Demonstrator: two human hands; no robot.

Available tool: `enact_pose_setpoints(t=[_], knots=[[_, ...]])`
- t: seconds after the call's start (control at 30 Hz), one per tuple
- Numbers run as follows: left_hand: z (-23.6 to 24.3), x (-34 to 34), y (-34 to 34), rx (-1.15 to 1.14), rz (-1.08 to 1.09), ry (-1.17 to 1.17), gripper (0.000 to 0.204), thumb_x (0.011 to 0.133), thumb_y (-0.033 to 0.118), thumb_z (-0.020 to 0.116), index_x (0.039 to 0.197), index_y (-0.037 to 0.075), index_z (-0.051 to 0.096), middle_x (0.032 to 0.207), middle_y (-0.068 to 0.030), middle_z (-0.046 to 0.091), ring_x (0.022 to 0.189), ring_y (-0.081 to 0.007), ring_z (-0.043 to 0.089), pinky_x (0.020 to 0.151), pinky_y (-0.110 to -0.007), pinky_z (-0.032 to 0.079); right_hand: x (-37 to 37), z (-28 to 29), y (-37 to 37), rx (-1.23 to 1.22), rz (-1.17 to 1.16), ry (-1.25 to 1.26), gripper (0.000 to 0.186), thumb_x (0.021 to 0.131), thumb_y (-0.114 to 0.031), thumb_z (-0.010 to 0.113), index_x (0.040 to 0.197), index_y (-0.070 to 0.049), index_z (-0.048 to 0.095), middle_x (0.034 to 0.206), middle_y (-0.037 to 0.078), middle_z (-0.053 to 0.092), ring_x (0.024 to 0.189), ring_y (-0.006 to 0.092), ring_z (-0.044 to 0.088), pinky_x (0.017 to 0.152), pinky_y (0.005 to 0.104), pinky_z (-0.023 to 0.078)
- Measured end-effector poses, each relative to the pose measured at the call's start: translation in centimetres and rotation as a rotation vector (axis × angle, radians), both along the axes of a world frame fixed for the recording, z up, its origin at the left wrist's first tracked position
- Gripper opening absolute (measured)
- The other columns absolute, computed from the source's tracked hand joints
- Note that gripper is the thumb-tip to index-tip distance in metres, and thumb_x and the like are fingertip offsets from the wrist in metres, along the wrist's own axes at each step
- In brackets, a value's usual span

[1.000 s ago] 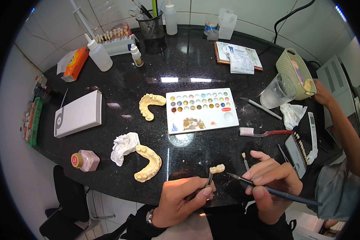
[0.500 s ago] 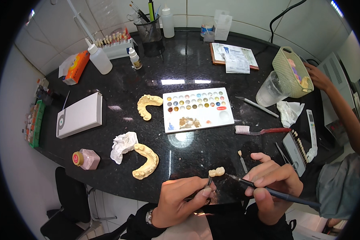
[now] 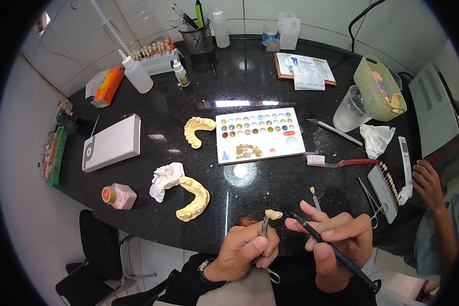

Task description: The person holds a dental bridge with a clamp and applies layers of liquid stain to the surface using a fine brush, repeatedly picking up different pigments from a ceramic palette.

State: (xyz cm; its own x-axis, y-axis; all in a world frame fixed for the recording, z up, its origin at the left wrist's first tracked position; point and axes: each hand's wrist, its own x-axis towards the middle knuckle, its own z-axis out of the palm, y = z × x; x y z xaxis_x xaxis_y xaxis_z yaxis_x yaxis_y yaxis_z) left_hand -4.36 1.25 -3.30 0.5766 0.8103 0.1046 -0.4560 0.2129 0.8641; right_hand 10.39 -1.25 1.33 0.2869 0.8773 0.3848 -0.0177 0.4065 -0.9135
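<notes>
My left hand point(image 3: 247, 251) grips a steel clamping instrument point(image 3: 264, 227), its ring handle below, with a small cream tooth-coloured dental piece point(image 3: 273, 214) at its tip. My right hand point(image 3: 341, 247) holds a dark slim brush point(image 3: 354, 268) slanting toward that piece, its tip a little to the right of it. Ahead of my hands lie a white palette point(image 3: 260, 148) with rows of coloured wells and two cream dental casts point(image 3: 193, 201), point(image 3: 194, 130), one beside crumpled tissue point(image 3: 163, 178). A small shade tab point(image 3: 313, 194) lies beyond my right hand.
A co-worker's hand point(image 3: 428, 186) is at the right, near a shade guide point(image 3: 382, 194), scissor-like instrument point(image 3: 370, 201), toothbrush point(image 3: 341, 163), knife point(image 3: 334, 131), cup point(image 3: 348, 115) and basket point(image 3: 367, 89). At left are a white box point(image 3: 112, 143) and pink jar point(image 3: 123, 196); bottles point(image 3: 137, 76) stand behind.
The dental piece is turned and my brush slants more steeply, my right fingers shifted along it. The co-worker's hand has come down from the basket toward the front. The view has shifted slightly.
</notes>
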Motion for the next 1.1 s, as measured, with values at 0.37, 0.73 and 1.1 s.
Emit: enact_pose_setpoints(t=[0.37, 0.73, 1.1], knots=[[0.6, 0.4, -0.6, -0.184, 0.087, 0.002, 0.033, 0.091, 0.030, 0.042, 0.079, -0.001, 0.047, 0.065, -0.0045, 0.043, 0.051, -0.0129, 0.046, 0.048, -0.026, 0.038, -0.9, -0.3, -0.4, 0.026, 0.065, -0.048, 0.026, 0.084, -0.012, 0.061, 0.091, 0.002, 0.041, 0.074, 0.013, 0.051, 0.063, 0.0119, 0.056, 0.084, 0.0533, 0.050], [0.2, 0.2, -0.3, -0.132, 0.062, 0.000, 0.032, 0.090, 0.029, 0.044, 0.077, 0.000, 0.046, 0.064, -0.0053, 0.044, 0.051, -0.0136, 0.046, 0.049, -0.026, 0.039, -0.8, 0.1, -0.1, 0.020, 0.090, -0.079, 0.025, 0.084, -0.013, 0.060, 0.089, 0.003, 0.042, 0.074, 0.013, 0.052, 0.064, 0.0118, 0.056, 0.082, 0.0496, 0.052], [-0.1, 0.0, -0.2, -0.121, 0.051, 0.001, 0.035, 0.091, 0.032, 0.041, 0.074, 0.002, 0.045, 0.063, -0.0062, 0.046, 0.050, -0.0127, 0.045, 0.049, -0.026, 0.038, -0.8, 0.1, -0.4, -0.029, 0.107, 0.021, 0.024, 0.084, -0.011, 0.061, 0.091, 0.002, 0.042, 0.077, 0.014, 0.052, 0.063, 0.0118, 0.056, 0.084, 0.0494, 0.051]])
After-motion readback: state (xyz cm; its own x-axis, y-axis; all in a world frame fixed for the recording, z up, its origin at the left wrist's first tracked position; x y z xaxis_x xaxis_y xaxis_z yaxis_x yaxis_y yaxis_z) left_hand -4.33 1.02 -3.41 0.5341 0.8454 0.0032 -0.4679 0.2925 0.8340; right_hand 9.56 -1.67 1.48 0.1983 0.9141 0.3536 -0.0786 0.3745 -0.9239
